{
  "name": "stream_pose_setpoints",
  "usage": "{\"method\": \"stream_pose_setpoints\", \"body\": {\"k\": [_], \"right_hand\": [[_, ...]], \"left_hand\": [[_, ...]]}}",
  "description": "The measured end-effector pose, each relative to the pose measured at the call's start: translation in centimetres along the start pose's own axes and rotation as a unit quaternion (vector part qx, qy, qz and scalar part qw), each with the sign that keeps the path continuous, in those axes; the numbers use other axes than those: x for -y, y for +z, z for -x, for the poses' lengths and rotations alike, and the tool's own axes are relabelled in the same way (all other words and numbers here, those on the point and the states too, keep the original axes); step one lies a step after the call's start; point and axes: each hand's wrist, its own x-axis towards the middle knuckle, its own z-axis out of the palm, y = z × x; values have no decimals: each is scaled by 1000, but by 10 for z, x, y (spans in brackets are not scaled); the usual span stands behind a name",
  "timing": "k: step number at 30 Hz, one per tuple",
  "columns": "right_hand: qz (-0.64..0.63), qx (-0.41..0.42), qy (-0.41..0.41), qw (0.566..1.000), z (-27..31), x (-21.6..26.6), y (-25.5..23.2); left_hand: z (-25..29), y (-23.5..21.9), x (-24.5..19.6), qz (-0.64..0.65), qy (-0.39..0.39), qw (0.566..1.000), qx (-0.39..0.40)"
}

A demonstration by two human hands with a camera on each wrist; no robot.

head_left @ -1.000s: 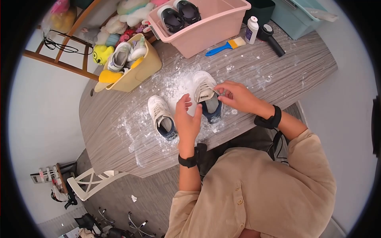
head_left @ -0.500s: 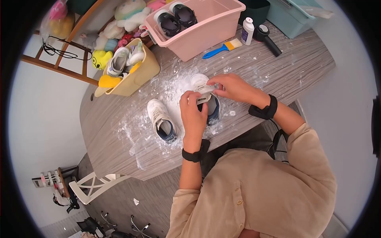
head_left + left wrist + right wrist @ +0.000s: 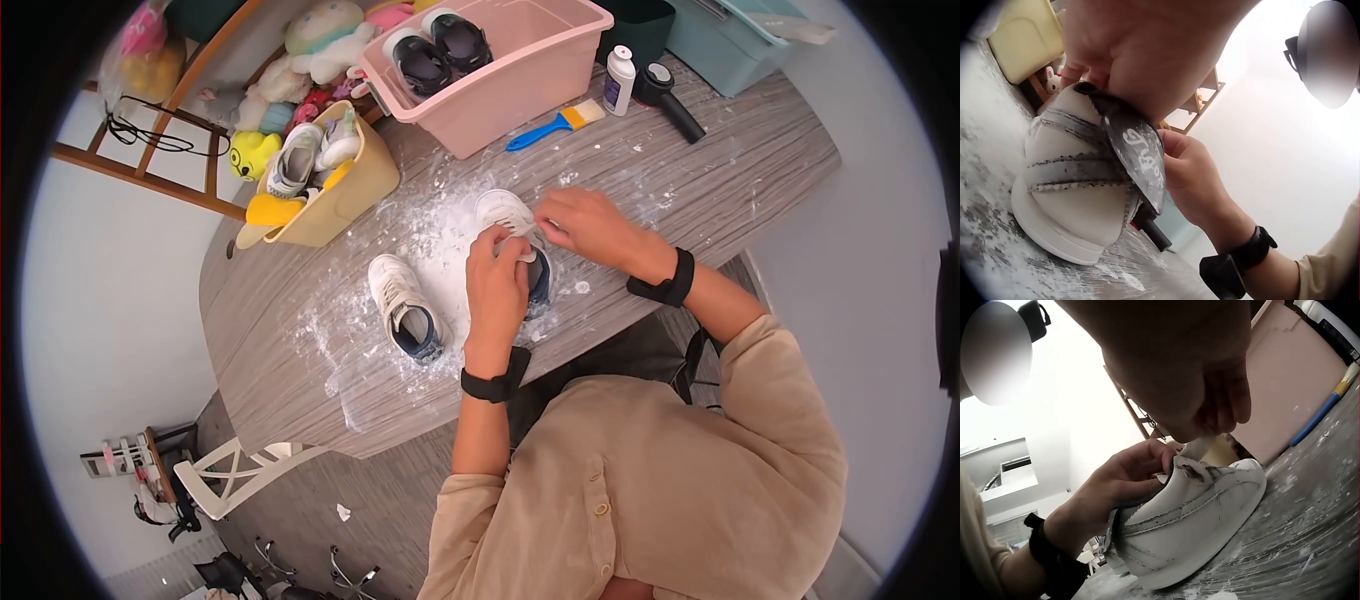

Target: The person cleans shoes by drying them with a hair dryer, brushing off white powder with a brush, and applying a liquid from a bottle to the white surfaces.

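Note:
Two white sneakers with dark blue heels stand upright on a powder-dusted table. My left hand [image 3: 496, 290] is over the opening of the right-hand sneaker [image 3: 503, 208], its thumb and fingers pinching the tongue. Above the laces on that shoe's right side, my right hand [image 3: 598, 228] has its fingers curled; in the right wrist view a pale shoelace [image 3: 1199, 447] shows blurred at its fingertips. The left wrist view shows the dark heel [image 3: 1138, 153] of this sneaker up close. To the left stands the other sneaker [image 3: 402, 308], untouched.
White powder [image 3: 440, 230] lies around the shoes. Behind them are a yellow bin [image 3: 345, 205] with shoes, a pink bin [image 3: 500, 100] with dark-topped shoes, a blue-handled brush [image 3: 545, 130], a white bottle [image 3: 618, 82] and a black-handled tool [image 3: 680, 118].
My left hand has moved up and right onto the tongue, fingers now closed there. The right hand dipped over the laces, then drew back slightly to the right. The other sneaker stays in place.

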Motion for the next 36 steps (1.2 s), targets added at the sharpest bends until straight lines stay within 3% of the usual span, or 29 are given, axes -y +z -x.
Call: {"method": "stream_pose_setpoints", "body": {"k": [14, 19, 23, 26, 29, 32, 36], "right_hand": [[-95, 14, 48, 994, 22, 15, 4], [-161, 50, 131, 977, 27, 18, 4], [-179, 83, 97, 976, 27, 9, 0], [-206, 124, 150, 959, 27, 10, -14], [-238, 72, 199, 948, 35, 9, -20], [-224, 90, 236, 941, 42, 10, -33], [-234, 122, 252, 931, 45, 8, -35]], "left_hand": [[-11, -3, -7, -22, 12, 999, 33], [-9, 0, -5, -23, 10, 999, 31], [-10, -1, -2, 6, 0, 1000, 27], [-11, -3, -5, -4, 5, 999, 33], [-10, -4, -4, -23, 11, 999, 36], [-13, -3, -2, -5, 4, 999, 51], [-13, -5, 1, 16, 1, 999, 30]]}}
